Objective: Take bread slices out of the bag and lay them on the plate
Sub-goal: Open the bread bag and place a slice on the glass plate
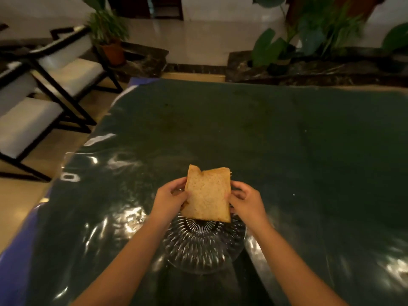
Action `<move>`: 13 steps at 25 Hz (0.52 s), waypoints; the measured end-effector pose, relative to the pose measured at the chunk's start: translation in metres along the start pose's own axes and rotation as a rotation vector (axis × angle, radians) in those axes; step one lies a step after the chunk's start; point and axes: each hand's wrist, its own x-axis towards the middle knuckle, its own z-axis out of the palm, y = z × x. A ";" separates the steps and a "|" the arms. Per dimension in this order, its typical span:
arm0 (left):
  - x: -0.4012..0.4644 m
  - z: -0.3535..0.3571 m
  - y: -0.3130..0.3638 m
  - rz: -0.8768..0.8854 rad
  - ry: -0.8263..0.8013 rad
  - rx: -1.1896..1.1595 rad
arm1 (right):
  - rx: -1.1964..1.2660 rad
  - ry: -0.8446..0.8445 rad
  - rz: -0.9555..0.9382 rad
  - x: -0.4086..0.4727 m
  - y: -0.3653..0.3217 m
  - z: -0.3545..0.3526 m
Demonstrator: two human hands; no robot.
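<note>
A slice of bread (207, 195) is held up between both hands above the far edge of a ribbed glass plate (198, 250), which sits near the viewer on a dark green table (287, 140) covered in glossy, wrinkled plastic. The left hand (171, 199) pinches the slice's left edge and the right hand (245, 200) its right edge, fingers closed on the crust at about mid-height; the slice hangs tilted, its lower edge just over the plate's far rim, not yet laid down. The bread looks light, soft and easily torn: a notch already shows in its top edge, so a judgement is that holding it by both side crusts, gently and without squeezing the crumb, suits it best, and it should be lowered flat rather than dropped. The bag is not clearly visible; it cannot be told from the shiny plastic around the plate. No brand, label or readable writing appears anywhere. Chairs (44, 89) stand far left, potted plants (108, 34) beyond the table.
</note>
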 end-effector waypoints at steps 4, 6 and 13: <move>0.035 0.005 -0.017 0.037 -0.025 0.035 | -0.089 0.113 0.038 0.021 0.006 0.016; 0.046 0.010 -0.025 0.045 -0.041 0.048 | -0.154 0.164 0.054 0.028 0.008 0.019; 0.063 0.017 -0.045 0.111 -0.009 0.137 | -0.355 0.274 -0.041 0.038 0.014 0.032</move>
